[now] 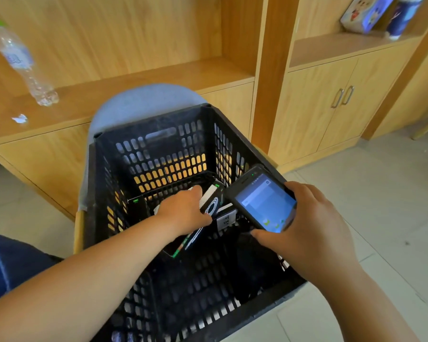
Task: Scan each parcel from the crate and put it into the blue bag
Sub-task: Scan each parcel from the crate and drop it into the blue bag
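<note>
The black crate (156, 154) sits on a chair (143, 99). Inside lies a black-and-white parcel (211, 206), its long axis running near-left to far-right, with the left hand (183, 208) grip curled over it. The right hand (309, 230) grip clamps the scanner (265, 203) above the crate's right rim, top end pointing far-left.

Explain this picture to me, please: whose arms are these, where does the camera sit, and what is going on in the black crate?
No machine here: a person works bare-handed, and the camera sits on their head, looking down, so the arms come from the bottom edge. The right hand holds a handheld scanner, screen lit, over the crate. The left hand reaches into the crate onto a black parcel with white rings; whether it grips it is unclear. More parcels lie beside it. A plastic bottle stands on the wooden shelf behind.
</note>
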{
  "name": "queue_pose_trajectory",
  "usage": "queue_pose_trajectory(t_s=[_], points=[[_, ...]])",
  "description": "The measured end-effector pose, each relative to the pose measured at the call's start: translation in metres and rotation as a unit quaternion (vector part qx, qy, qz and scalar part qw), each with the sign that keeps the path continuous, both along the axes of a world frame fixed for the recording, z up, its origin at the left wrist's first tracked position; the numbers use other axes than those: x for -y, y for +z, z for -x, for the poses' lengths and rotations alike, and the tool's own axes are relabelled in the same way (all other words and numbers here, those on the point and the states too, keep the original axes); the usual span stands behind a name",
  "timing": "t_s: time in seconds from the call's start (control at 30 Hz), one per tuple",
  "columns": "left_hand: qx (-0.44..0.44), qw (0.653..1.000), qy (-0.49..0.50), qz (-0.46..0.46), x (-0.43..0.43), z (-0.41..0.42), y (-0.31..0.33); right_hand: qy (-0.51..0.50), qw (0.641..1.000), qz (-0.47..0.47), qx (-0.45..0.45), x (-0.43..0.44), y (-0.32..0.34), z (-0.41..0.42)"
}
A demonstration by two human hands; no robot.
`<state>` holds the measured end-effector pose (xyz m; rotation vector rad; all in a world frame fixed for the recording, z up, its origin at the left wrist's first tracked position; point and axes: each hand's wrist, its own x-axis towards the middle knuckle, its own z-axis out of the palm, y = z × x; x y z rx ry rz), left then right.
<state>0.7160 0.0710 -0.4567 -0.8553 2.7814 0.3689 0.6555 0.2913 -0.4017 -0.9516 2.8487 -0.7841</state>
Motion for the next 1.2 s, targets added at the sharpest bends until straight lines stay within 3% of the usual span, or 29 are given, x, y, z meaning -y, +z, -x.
queue_pose_trajectory(t_s=[0.07,0.37,0.6,0.87,1.2], points=[[-0.008,0.999,-0.026,0.037,0.005,0.005,-0.007,-0.004,1.0,0.004,0.001,0.002,-0.001,0.002],[0.122,0.962,-0.218,0.112,0.002,0.021,-0.082,-0.013,1.0,-0.016,-0.004,0.01,-0.008,0.008],[0.218,0.963,-0.131,0.087,0.029,0.025,-0.093,-0.018,0.999,-0.027,-0.006,0.013,-0.009,0.007],[0.187,0.976,-0.083,0.072,0.027,0.022,-0.108,-0.015,0.999,-0.037,-0.011,0.014,-0.009,0.006],[0.239,0.963,-0.074,0.096,0.013,0.023,-0.125,-0.005,0.998,-0.055,-0.015,0.014,-0.01,0.005]])
